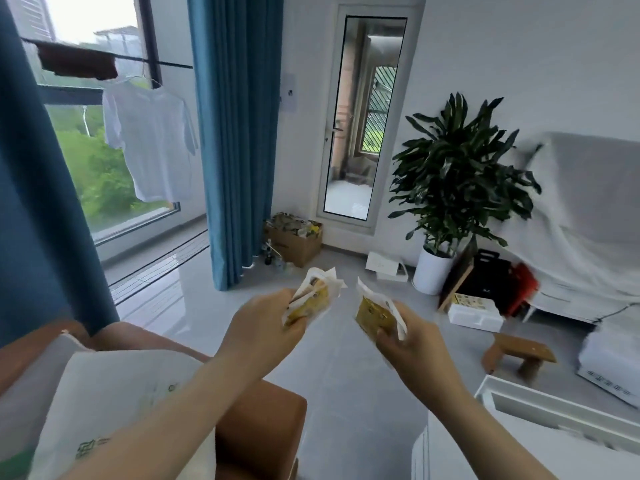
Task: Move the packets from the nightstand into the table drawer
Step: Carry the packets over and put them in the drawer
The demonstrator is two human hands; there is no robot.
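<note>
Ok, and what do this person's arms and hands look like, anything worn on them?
Both bare. The left hand and right hand have no gloves, and no ring, watch or bracelet shows. Both forearms run uncovered to the frame's bottom edge; no sleeve in view.

Left hand [266, 318] and right hand [407, 346] forward, both around packets [313, 299].

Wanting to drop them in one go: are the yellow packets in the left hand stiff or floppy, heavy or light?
Probably floppy: the yellow packets splay and bend above the left hand. Likely light, since one pinch holds several. Fanned unevenly, they may slip apart.
</note>
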